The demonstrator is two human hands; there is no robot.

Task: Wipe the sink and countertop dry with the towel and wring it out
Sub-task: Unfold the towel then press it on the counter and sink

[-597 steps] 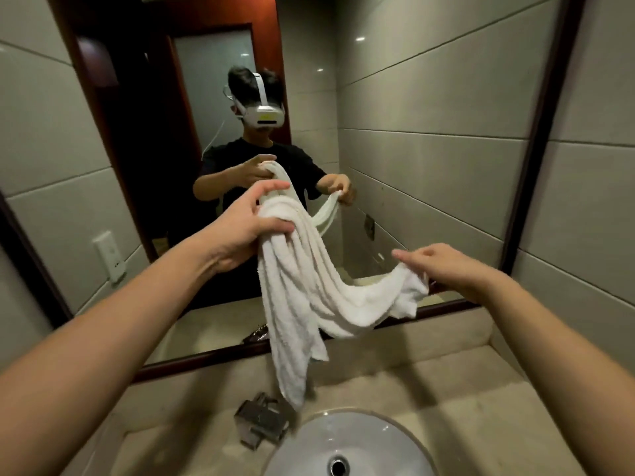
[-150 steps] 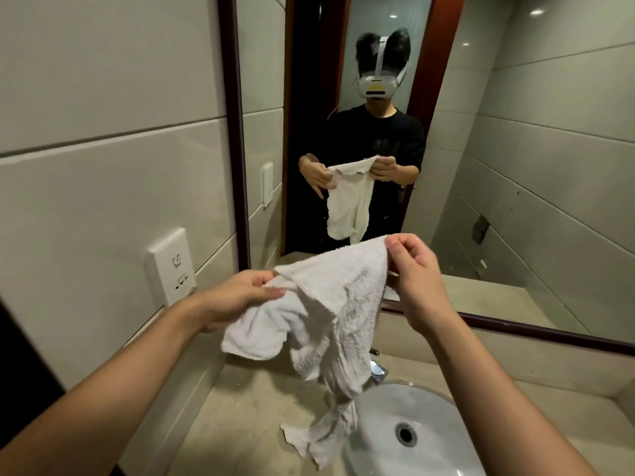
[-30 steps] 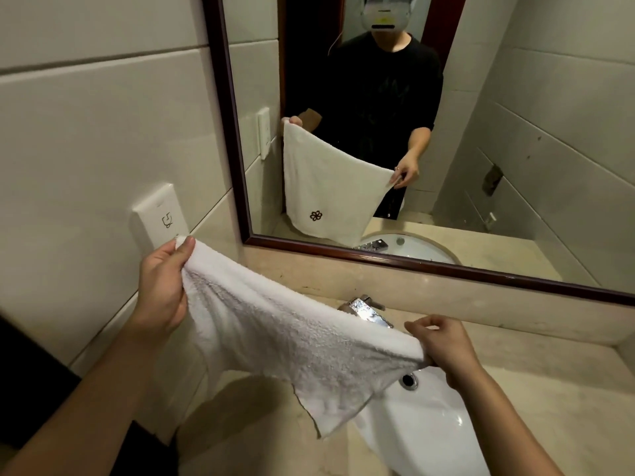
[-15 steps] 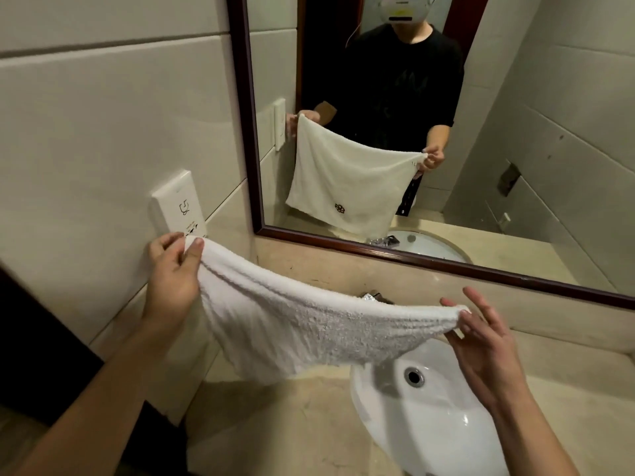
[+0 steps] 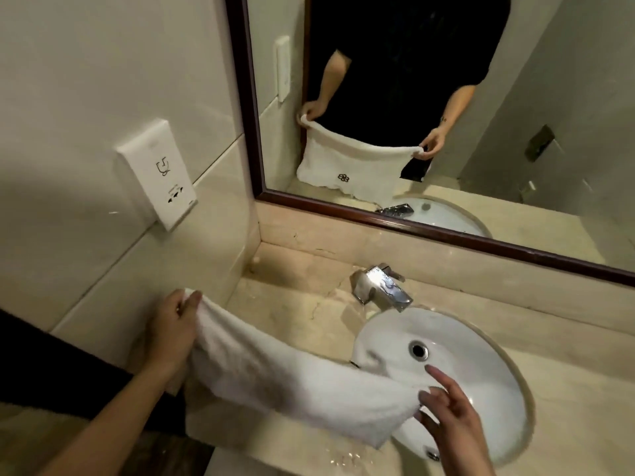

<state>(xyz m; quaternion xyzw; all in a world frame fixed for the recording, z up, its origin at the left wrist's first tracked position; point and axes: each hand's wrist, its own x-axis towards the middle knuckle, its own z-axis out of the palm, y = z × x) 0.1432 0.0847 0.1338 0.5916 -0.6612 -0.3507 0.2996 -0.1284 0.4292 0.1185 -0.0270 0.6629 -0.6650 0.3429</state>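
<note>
I hold the towel [image 5: 285, 383] stretched as a loose white band low over the countertop [image 5: 295, 310], running from about nine o'clock in my view down to five o'clock, where its end hangs across the near-left rim of the sink [image 5: 481, 355]. I cannot tell whether its lower edge touches the stone. My left hand [image 5: 171, 324] has its fingers curled round the nine o'clock end. My right hand [image 5: 450, 413] pinches the other end between thumb and fingers, with the forefinger sticking out straight; the mirror [image 5: 515, 97] shows the same pinch at a corner. The faucet [image 5: 381, 286] sits at eleven o'clock of the basin, well apart from the cloth. A white wall plate [image 5: 156, 173] is at ten o'clock, above my left hand. As for progress, I judge that the wiping proper has barely started, if at all. Water beads [image 5: 343, 462] glisten on the counter's front edge at six o'clock, and the towel is spread rather than pressed flat. Drying the stone and basin and wringing out the cloth all look to be ahead of me. Half a second ago I held the towel up beside the wall plate, with my right fingers spread under its end. Now both hands have dropped it to counter height, the right has closed on its corner, and my view has tipped downward.
</note>
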